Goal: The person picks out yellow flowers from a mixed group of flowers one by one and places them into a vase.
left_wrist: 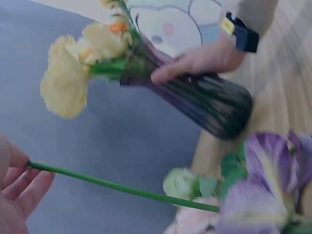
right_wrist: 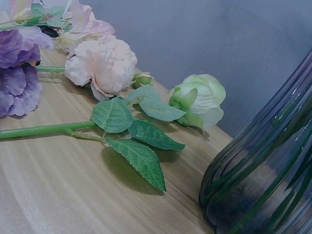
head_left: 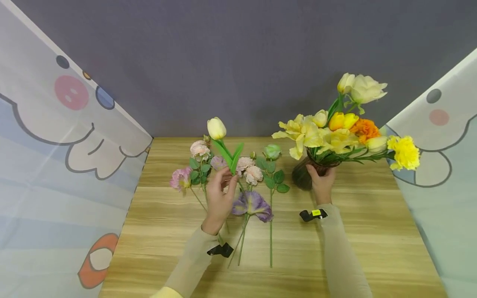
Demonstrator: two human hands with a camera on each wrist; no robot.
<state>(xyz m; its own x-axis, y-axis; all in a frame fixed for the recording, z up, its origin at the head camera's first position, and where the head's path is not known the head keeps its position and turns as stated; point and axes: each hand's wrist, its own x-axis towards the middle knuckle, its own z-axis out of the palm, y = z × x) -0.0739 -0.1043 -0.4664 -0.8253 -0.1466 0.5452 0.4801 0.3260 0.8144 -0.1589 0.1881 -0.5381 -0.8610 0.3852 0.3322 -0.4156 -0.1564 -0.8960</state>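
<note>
My left hand [head_left: 219, 198] pinches a white tulip [head_left: 216, 128] high on its green stem [left_wrist: 122, 187], just below the leaves, with the bloom pointing up. On the right, my right hand [head_left: 322, 184] grips a dark glass vase [head_left: 302, 177] near its neck. The vase leans, and many stems show through its glass [right_wrist: 263, 185]. From its mouth spread yellow irises [head_left: 303, 132], an orange bloom [head_left: 366, 130], a yellow carnation [head_left: 405, 152] and a large white flower [head_left: 367, 89]. Beneath my left hand, a purple flower [head_left: 253, 206] lies on the table.
Loose flowers lie on the wooden table [head_left: 160, 240]: a pink bloom [head_left: 181, 179], pale pink roses [head_left: 253, 175] and a green-white rose [head_left: 272, 151] with leaves. A grey wall [head_left: 223, 62] stands behind. Printed cartoon panels [head_left: 37, 186] flank both sides.
</note>
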